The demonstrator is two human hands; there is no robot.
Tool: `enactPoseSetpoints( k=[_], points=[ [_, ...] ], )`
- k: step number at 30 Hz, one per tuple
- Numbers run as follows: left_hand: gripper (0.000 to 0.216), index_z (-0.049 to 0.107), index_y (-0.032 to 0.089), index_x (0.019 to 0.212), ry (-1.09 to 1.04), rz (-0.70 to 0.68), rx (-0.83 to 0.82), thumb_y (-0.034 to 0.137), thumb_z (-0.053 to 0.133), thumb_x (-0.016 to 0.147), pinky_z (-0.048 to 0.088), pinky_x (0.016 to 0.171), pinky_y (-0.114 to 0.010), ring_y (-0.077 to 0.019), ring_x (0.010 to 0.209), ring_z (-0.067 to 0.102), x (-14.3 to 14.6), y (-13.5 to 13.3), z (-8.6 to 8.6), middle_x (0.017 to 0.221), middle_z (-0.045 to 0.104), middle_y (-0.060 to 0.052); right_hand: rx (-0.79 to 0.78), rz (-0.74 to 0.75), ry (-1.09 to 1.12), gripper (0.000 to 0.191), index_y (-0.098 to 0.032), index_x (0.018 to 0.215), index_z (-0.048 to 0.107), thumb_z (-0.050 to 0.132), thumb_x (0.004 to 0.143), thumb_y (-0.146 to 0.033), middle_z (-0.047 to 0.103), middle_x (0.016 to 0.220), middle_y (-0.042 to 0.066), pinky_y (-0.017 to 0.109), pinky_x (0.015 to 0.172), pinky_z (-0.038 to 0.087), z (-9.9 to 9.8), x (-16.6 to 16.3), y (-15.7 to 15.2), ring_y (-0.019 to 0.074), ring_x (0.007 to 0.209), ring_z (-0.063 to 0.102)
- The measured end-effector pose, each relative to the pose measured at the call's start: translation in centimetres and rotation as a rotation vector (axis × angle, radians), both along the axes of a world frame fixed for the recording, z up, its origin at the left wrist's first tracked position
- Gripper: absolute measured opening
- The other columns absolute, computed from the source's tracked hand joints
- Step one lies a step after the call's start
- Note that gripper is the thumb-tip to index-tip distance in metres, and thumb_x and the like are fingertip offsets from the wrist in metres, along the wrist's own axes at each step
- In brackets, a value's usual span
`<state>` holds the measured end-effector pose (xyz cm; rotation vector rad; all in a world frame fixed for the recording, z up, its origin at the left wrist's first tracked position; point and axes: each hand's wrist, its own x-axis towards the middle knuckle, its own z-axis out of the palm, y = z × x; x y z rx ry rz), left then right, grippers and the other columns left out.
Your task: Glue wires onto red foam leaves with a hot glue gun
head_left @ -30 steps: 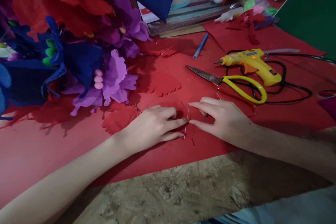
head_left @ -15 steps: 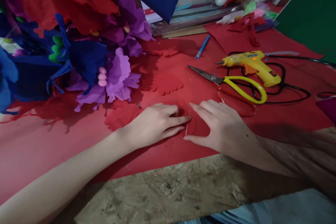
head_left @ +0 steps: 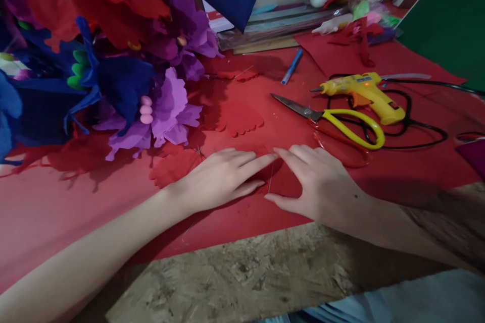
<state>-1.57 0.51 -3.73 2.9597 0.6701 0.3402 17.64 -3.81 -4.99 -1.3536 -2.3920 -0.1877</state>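
Note:
A thin wire (head_left: 270,179) lies across a red scalloped petal (head_left: 279,171) on the red sheet, between my two hands. My left hand (head_left: 227,174) rests flat on the petal, fingers stretched out. Its index fingertip presses near the wire's upper end, close to my right index finger. My right hand (head_left: 316,179) lies on the sheet with thumb and index finger spread apart, the thumb at the wire's lower end and the index finger near its upper end. By my left wrist is another red scalloped piece (head_left: 172,165) with wire on it.
Scissors (head_left: 326,116) and a yellow glue gun (head_left: 366,93) with black cord lie beyond my right hand. A blue pen (head_left: 292,66) and loose petals (head_left: 242,118) are farther back. Paper flowers (head_left: 170,106) crowd the left; a green board (head_left: 450,25) leans at right.
My left index fingertip has slid up along the wire, away from me, to its upper end beside my right index finger. My right hand has barely moved.

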Motion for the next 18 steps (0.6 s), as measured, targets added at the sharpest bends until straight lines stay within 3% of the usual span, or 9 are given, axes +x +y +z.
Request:
enactPoseSetpoints(
  k=[4,9,18],
  points=[
    [0.029,0.048,0.011,0.109,-0.021,0.011,-0.043,0.03,0.036,0.091,0.046,0.064,-0.026,-0.0157,0.069,0.057,0.1,0.0,0.2,0.082,0.062,-0.005,0.007,0.025,0.035,0.053,-0.005,0.099,0.057,0.047,0.074,-0.051,0.059,0.079,0.01,0.031,0.062,0.042,0.1,0.4,0.2,0.0188,0.072,0.054],
    [0.026,0.051,0.012,0.104,-0.022,0.031,-0.102,0.03,0.04,0.09,0.045,0.066,-0.026,-0.0156,0.072,0.058,0.1,-0.1,0.5,0.084,0.062,-0.005,-0.094,0.048,0.128,0.052,-0.007,0.103,0.053,0.049,0.073,-0.049,0.056,0.077,0.008,0.029,0.061,0.044,0.9,1.1,0.5,0.0168,0.072,0.054],
    [0.027,0.055,0.013,0.091,-0.133,-0.049,-0.049,0.038,0.054,0.081,0.044,0.069,-0.029,-0.0178,0.078,0.053,0.9,-0.9,0.1,0.088,0.06,-0.007,-0.252,0.097,0.244,0.053,-0.009,0.105,0.051,0.048,0.074,-0.052,0.051,0.074,0.004,0.027,0.059,0.045,1.3,2.7,1.9,0.0131,0.069,0.051]
  ],
)
